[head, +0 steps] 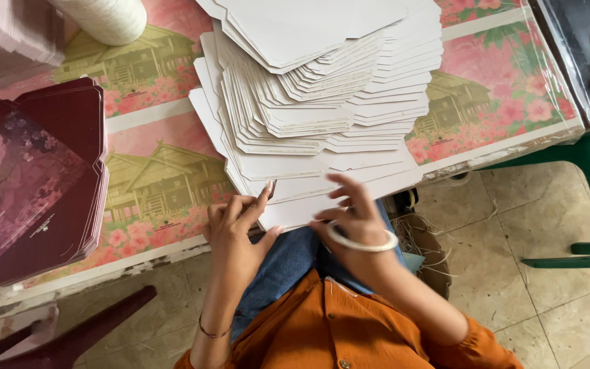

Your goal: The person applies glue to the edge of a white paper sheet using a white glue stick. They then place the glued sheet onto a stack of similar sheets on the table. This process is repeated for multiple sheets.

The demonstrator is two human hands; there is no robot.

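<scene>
Thin, light white card blanks (pixel 322 102), stiff yet bendable, slippery when fanned; best pinched at near edge. Left hand (pixel 237 229) fingers clamped on bottom sheet's corner; right hand (pixel 353 215) fingers spread apart, resting on it.

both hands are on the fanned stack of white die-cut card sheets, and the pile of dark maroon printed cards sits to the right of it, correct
Not quite. In the head view, both hands, left and right, do touch the fanned stack of white die-cut card sheets, but the pile of dark maroon printed cards sits to its left, not right.

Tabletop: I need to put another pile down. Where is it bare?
Free: the printed cover between the dark red card stack and the fanned white blanks. Also the right end. Crowded: the near edge, where the left hand and right hand work.
</scene>
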